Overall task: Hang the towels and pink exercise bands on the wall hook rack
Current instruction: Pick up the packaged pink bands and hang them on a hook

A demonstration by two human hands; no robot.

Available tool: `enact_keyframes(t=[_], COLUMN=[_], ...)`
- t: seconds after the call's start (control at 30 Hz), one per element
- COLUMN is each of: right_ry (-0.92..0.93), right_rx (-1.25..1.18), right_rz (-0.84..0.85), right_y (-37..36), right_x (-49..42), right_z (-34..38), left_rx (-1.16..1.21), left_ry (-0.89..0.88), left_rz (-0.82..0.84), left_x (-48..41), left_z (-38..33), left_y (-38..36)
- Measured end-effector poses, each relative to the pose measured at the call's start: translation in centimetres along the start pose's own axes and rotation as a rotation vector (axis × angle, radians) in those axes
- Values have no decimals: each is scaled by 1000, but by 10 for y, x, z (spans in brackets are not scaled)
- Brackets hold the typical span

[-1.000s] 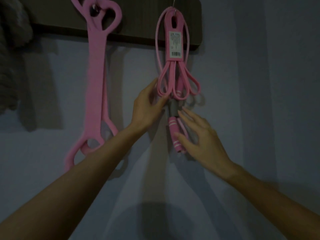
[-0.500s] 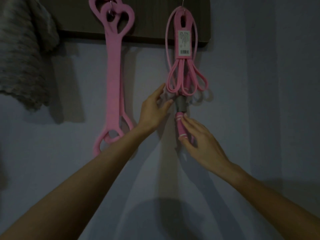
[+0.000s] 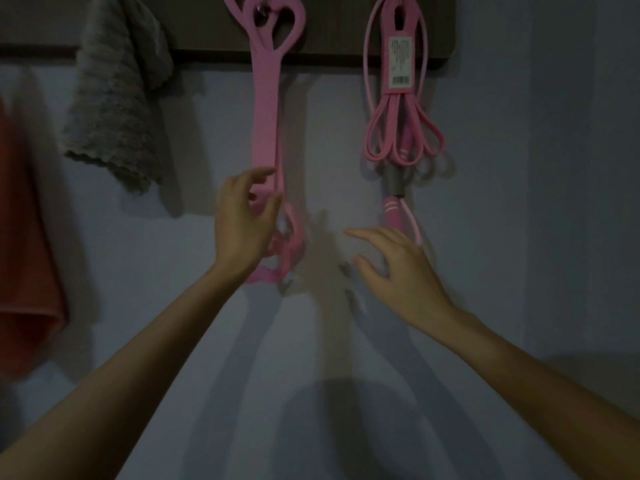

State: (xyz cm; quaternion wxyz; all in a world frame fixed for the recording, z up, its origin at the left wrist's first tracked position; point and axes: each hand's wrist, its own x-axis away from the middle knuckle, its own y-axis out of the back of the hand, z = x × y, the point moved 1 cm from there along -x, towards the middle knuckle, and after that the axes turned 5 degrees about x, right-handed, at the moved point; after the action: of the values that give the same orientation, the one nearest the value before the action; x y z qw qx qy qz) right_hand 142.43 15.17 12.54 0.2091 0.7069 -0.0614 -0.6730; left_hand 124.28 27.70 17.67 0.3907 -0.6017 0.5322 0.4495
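Observation:
A dark wooden hook rack (image 3: 332,26) runs along the top of the pale wall. From it hang a grey towel (image 3: 114,98), a flat pink exercise band (image 3: 265,109) with heart-shaped loops, and a bundled pink cord band (image 3: 403,140) with a barcode label and a grey-and-pink handle. A reddish towel (image 3: 24,237) hangs at the far left, its top out of view. My left hand (image 3: 242,223) pinches the flat band's lower end between thumb and fingers. My right hand (image 3: 398,268) is spread just below the cord band's handle and holds nothing.
The pale wall (image 3: 346,375) below the hanging items carries only the shadows of my arms and head. A wall corner (image 3: 530,237) runs vertically to the right of the rack.
My left hand left the cord band and moved left to take the flat band's lower end. My right hand slid down off the handle. The view shifted left, revealing the towels.

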Motion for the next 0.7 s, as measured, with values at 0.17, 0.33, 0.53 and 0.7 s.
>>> enact_keyframes(t=[0.17,0.33,0.53,0.7], right_ry=[-290,-446,-415,-400], right_rx=[-297,-514,-586,-463], right_rz=[55,46,8,-82], right_y=[-34,-58,-78,-93], right_x=[-19,-39,-48,-52], right_z=[18,29,39,42], left_rx=[1,85,205,215], left_ry=[239,301,245,164], left_rz=[59,182,243,282], left_x=[18,32,33,32], left_z=[36,57,66,74], left_y=[18,25,28,26])
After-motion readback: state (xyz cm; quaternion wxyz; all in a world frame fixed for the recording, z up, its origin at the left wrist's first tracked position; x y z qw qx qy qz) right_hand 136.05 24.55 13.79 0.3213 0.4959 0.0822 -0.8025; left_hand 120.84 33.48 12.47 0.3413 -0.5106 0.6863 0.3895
